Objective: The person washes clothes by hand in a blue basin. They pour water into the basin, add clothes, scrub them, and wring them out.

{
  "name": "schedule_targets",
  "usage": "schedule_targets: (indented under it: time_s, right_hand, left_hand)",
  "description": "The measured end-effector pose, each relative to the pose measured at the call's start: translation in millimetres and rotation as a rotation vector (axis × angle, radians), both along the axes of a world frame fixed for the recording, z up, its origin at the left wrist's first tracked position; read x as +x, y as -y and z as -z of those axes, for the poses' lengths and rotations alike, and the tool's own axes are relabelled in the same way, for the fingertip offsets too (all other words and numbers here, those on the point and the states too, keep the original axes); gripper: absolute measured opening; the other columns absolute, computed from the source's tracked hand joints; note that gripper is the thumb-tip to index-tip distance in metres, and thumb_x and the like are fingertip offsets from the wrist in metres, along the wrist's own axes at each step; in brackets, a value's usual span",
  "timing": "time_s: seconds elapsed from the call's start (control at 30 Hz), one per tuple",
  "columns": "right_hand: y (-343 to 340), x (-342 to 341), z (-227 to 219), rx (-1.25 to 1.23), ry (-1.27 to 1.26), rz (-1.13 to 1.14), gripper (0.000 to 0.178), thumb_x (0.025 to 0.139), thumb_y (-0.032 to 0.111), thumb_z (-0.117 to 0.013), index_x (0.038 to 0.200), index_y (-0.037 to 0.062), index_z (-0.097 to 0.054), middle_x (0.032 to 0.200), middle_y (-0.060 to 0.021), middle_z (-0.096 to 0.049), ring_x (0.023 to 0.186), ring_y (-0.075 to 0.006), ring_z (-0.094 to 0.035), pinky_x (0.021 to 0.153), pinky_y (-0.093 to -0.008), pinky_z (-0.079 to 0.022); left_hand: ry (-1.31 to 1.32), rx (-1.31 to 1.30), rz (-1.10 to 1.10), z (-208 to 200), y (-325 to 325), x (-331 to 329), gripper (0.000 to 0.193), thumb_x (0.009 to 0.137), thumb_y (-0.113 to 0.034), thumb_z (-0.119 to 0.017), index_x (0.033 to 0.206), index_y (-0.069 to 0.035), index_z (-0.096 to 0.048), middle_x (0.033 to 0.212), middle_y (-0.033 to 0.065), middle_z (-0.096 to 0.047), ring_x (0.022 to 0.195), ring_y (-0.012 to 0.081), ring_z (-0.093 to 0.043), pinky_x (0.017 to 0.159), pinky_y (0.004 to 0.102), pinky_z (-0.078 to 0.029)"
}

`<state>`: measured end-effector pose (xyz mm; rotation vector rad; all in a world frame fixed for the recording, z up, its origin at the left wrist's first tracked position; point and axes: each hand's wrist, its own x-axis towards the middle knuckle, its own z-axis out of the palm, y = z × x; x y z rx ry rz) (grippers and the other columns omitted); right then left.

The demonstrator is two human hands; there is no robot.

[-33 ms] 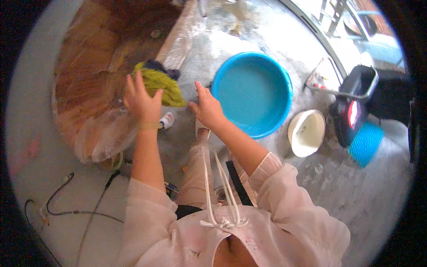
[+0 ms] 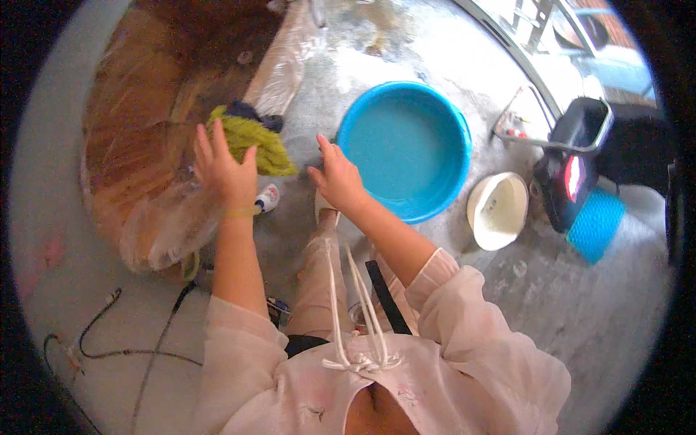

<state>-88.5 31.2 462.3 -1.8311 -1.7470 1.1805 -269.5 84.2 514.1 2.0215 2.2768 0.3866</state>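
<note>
Basically, both hands are bare and loose. Left hand: fingers spread, grip released, right by the near side of the yellow-green cloth; can't tell if skin touches it. Right hand: fingers unclenched, holding nothing visible, just beside the left rim of the blue basin. Cloth sits bunched with a dark cloth by the plastic-wrapped wooden piece, probably there to be within easy reach; whether it rests on the edge is unclear. Basin stands flat on the floor, likely so the liquid inside stays level. Edges: wood and loose plastic crowd the left hand's far side, basin rim limits the right. Between the hands, a strip of floor gives sideways room, white shoe below. Cream bowl is off right, cables lower left
</note>
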Motion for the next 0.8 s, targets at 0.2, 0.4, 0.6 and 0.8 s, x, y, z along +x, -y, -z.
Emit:
schedule_targets:
  time_s: [0.2,0.4,0.6,0.8]
  right_hand:
    - [44.5,90.0,14.9,0.277,0.156,0.273,0.046,0.07,0.006,-0.064,0.113,0.0043,-0.048,0.112,-0.0171,-0.05,0.1,-0.0341,-0.051,0.084,-0.0394,-0.043]
    - [85.2,184.2,19.7,0.293,0.535,0.52,0.053,0.069,0.005,-0.063,0.119,0.0025,-0.044,0.121,-0.0178,-0.045,0.113,-0.0344,-0.043,0.095,-0.0404,-0.035]
    - [120.7,249.1,57.8,-0.188,0.358,0.885,0.052,0.07,0.02,-0.067,0.116,0.0037,-0.049,0.11,-0.0186,-0.054,0.101,-0.0317,-0.052,0.086,-0.0412,-0.041]
    - [118.6,268.3,85.9,-0.37,-0.077,0.989,0.029,0.069,0.02,-0.069,0.09,0.0007,-0.062,0.075,-0.0131,-0.064,0.061,-0.0239,-0.062,0.056,-0.0358,-0.049]
  left_hand:
    - [0.635,-0.266,0.244,22.9,28.0,77.7,0.048,0.069,-0.01,-0.067,0.115,-0.006,-0.052,0.114,0.0145,-0.053,0.106,0.0309,-0.05,0.089,0.0372,-0.04]
    - [0.632,-0.586,0.063,121.2,74.4,112.7,0.063,0.067,-0.016,-0.072,0.121,-0.003,-0.044,0.121,0.0193,-0.046,0.109,0.0323,-0.048,0.09,0.0389,-0.039]
    - [0.808,-0.645,-0.085,130.9,74.5,130.6,0.049,0.065,-0.011,-0.073,0.106,0.002,-0.051,0.094,0.0154,-0.062,0.085,0.0255,-0.06,0.077,0.0366,-0.047]
    - [0.85,-0.647,-0.298,154.3,67.3,133.9,0.041,0.065,-0.01,-0.074,0.098,0.003,-0.054,0.089,0.0142,-0.062,0.075,0.0224,-0.06,0.067,0.0328,-0.049]
